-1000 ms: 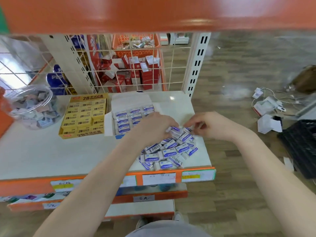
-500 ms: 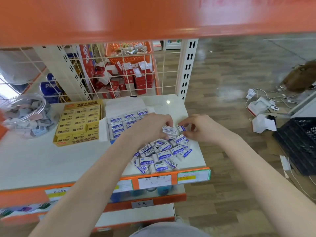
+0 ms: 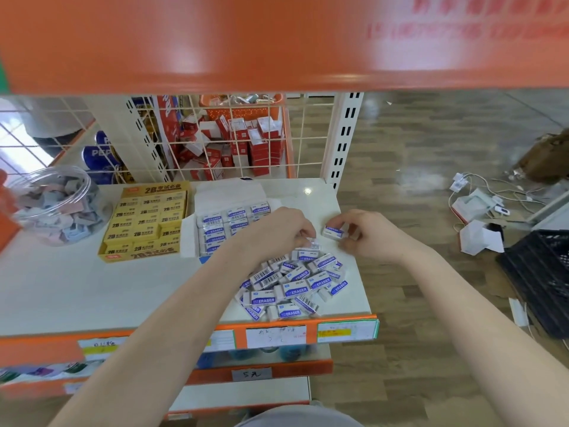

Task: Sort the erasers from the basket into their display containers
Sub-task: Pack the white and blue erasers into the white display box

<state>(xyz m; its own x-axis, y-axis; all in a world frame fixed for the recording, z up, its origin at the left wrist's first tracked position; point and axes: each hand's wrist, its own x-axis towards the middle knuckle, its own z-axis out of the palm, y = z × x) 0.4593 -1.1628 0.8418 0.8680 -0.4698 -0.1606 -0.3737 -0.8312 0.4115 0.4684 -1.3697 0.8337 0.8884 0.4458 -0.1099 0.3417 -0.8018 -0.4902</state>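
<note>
A loose pile of white-and-blue erasers (image 3: pixel 292 285) lies on the white shelf (image 3: pixel 77 291) near its front right corner. Behind it stands a white display box (image 3: pixel 221 223) with rows of the same erasers. My right hand (image 3: pixel 366 235) pinches one white-and-blue eraser (image 3: pixel 334 232) just above the pile's far edge. My left hand (image 3: pixel 277 235) hovers over the box's right side and the pile, its fingers curled round an eraser at the fingertips.
A yellow box of 2B erasers (image 3: pixel 144 223) sits left of the white box. A clear jar of pastel erasers (image 3: pixel 52 208) stands at far left. Behind a wire grid sits an orange basket (image 3: pixel 243 109). A black crate (image 3: pixel 542 278) lies on the floor at right.
My right hand has lifted one eraser off the pile and drawn slightly right. My left hand stays over the box edge. The view has tilted a little.
</note>
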